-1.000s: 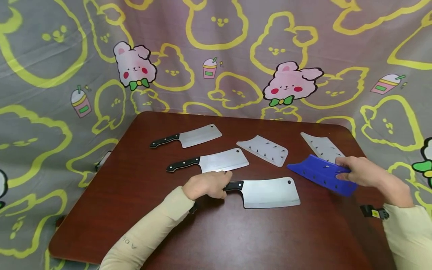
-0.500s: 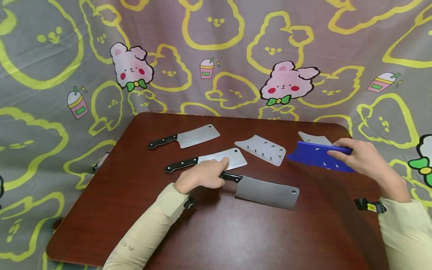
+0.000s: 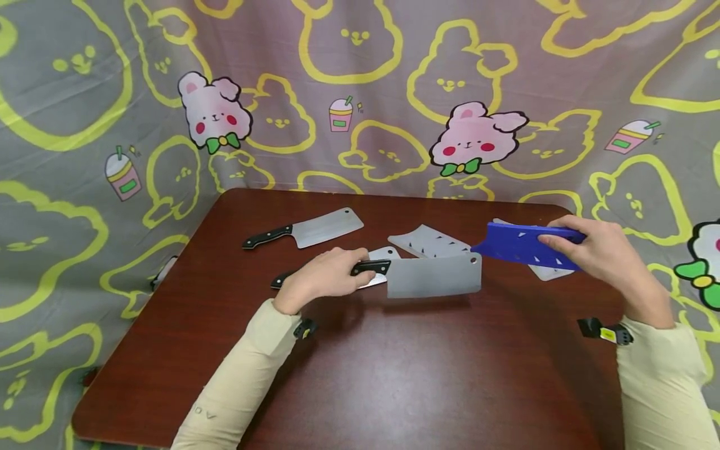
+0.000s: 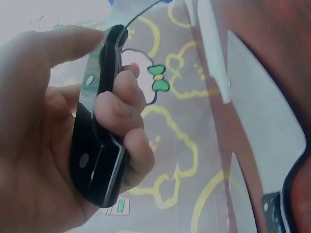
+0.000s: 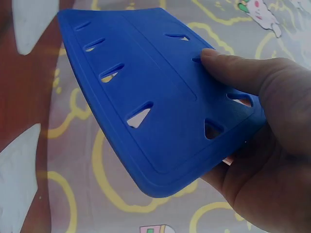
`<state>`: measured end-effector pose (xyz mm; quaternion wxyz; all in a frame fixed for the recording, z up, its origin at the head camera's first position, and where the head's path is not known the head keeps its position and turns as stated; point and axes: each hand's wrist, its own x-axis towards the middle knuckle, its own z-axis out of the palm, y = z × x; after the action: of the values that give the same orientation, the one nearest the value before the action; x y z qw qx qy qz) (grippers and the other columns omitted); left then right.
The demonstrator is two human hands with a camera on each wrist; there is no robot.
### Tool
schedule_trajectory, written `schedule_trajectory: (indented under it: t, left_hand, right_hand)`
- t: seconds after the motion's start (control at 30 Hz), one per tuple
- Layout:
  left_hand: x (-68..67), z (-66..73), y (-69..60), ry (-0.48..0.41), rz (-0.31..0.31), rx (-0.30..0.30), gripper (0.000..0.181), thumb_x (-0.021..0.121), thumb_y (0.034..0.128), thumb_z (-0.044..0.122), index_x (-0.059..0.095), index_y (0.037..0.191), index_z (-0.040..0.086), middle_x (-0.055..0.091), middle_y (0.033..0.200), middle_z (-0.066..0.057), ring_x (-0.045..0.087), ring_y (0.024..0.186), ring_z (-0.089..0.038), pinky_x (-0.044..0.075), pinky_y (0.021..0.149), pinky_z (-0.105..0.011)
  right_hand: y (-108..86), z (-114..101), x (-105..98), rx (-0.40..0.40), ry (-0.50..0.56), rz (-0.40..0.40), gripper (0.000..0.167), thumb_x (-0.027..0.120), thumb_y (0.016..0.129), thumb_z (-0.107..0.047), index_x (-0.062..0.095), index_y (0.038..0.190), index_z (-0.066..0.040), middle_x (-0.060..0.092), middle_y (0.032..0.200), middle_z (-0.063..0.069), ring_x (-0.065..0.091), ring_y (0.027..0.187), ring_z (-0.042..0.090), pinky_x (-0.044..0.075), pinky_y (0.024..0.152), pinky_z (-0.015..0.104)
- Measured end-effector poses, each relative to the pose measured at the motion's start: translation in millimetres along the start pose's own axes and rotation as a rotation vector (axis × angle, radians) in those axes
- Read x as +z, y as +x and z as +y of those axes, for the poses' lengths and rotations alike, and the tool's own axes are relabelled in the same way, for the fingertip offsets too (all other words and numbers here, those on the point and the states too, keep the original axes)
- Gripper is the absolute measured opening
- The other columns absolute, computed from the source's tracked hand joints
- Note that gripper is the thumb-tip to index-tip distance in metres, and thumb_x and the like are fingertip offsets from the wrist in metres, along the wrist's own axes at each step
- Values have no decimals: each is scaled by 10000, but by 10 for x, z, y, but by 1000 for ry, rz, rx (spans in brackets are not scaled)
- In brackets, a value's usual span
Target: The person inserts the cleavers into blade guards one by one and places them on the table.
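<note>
My left hand grips the black riveted handle of a cleaver, its broad blade held off the table and pointing right. The left wrist view shows fingers curled round that handle, while most of the blade is out of sight. On the right, my right hand pinches a blue slotted blade guard in the air, thumb on its near face in the right wrist view. The left end of the guard meets the cleaver's far corner in the head view; whether they touch I cannot tell.
Behind the left hand lies a second cleaver, partly covered. A third cleaver lies farther back. Two white slotted blade guards rest on the brown table: one behind the raised blade, one beneath the blue guard. A patterned curtain surrounds the back.
The left hand has lifted the cleaver from the table and carried it up and away from me, blade tilting. The right hand has raised the blue guard and turned it more upright.
</note>
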<state>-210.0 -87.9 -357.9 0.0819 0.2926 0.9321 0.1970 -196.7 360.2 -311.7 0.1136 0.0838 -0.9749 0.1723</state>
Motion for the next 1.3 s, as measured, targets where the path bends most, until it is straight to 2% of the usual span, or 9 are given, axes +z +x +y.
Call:
schedule_trajectory:
  t: [0.17,0.27,0.33,0.43,0.53,0.63,0.7,1.17,1.3]
  left_hand:
    - [-101,-69,-33,-21,88,-14,348,485,996,513,627,980,196,544,692,43,493,612,-97,409,646,-290]
    - [-151,-104,-44,-42,157,-17,391,455,1004,529,573,816,207,454,630,49,437,595,-107,372,608,-289]
    - [-181,-128,-53,-56,196,-14,436,441,1007,535,514,743,196,390,604,47,393,579,-109,345,590,-284]
    - [-216,-168,-73,-68,237,-14,485,423,1006,554,462,689,189,338,580,53,348,554,-106,321,568,-279]
    - [-250,-201,-98,-83,258,-24,514,412,999,580,448,670,187,337,573,57,344,545,-101,321,562,-277]
    - [-282,-227,-118,-107,272,-35,521,417,997,581,447,660,184,363,558,57,371,538,-101,331,558,-281]
    - [-294,-248,-124,-121,282,-35,524,418,999,574,448,654,181,365,551,55,374,535,-108,332,556,-283]
    - [-255,-406,-144,-167,367,-41,559,424,995,579,439,615,169,351,545,43,331,519,-118,340,551,-287]
    - [-244,-405,-146,-188,395,-45,570,413,990,597,438,617,167,357,554,34,334,521,-128,344,554,-287]
  right_hand:
    - [-1,-70,-28,5,44,44,359,709,901,-355,673,1125,-76,663,1020,318,625,844,462,510,582,450]
    - [-18,-98,-38,21,90,57,370,684,916,-372,662,1147,-84,654,1063,315,610,892,486,521,607,492]
    - [-24,-110,-36,37,129,60,370,668,924,-383,657,1162,-100,645,1090,309,605,906,488,525,602,462]
    - [-22,-118,-28,45,194,76,348,664,928,-373,664,1170,-123,646,1099,267,608,877,421,498,577,314]
    - [-19,-112,-13,39,261,121,288,672,929,-322,685,1145,-131,689,1005,28,637,763,214,453,534,199]
    - [-20,-103,2,21,316,177,233,660,942,-268,690,1112,-111,623,872,-236,595,617,22,445,508,168]
    - [-20,-100,10,9,356,203,207,645,953,-240,687,1095,-95,573,818,-337,576,571,-36,443,494,166]
    - [-15,-91,108,16,618,241,138,618,963,-138,709,1065,-117,665,777,-234,609,464,41,458,421,198]
    - [-17,-118,135,-5,705,255,152,601,966,-100,702,1073,-61,685,796,-182,632,496,35,480,432,195]
